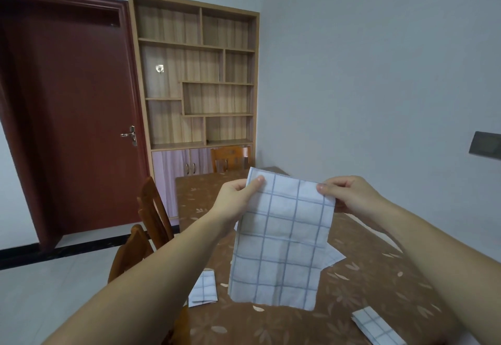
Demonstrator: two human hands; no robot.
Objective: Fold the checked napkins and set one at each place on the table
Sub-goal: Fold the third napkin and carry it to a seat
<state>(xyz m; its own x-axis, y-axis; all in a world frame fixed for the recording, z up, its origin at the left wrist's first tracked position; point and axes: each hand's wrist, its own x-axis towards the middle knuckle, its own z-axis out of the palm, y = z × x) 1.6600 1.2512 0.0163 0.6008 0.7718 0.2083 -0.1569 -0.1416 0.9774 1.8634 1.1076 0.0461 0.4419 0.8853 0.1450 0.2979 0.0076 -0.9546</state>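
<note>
Both arms reach out over the table (pixel 360 293), which wears a brown cloth with a pale leaf print.

Left hand (pixel 235 198): pinches the top left corner of a checked napkin (pixel 282 239), thumb on the near face, fingers curled behind.
Right hand (pixel 349 195): pinches the top right corner the same way, thumb on the front.

The napkin is white with grey-blue lines. It hangs in the air between the two hands as a tall rectangle, top edge stretched, lower edge loose above the tabletop. Cannot tell whether it is one layer or doubled.

On the table:
- a folded napkin (pixel 203 289) at the left edge, partly hidden by the left forearm
- a second folded napkin (pixel 376 325) at the near right, lying at a slant
- a corner of another napkin (pixel 334 256) showing from behind the held one, flat on the cloth

Round the table: two wooden chairs (pixel 151 209) along the left side, one wooden chair (pixel 230 158) at the far end.

Behind: a dark red door (pixel 67 114), closed, with a metal handle; beside it a wooden shelf unit (pixel 198 73) with cupboard doors below. A dark plate (pixel 485 148) sits on the right wall.
</note>
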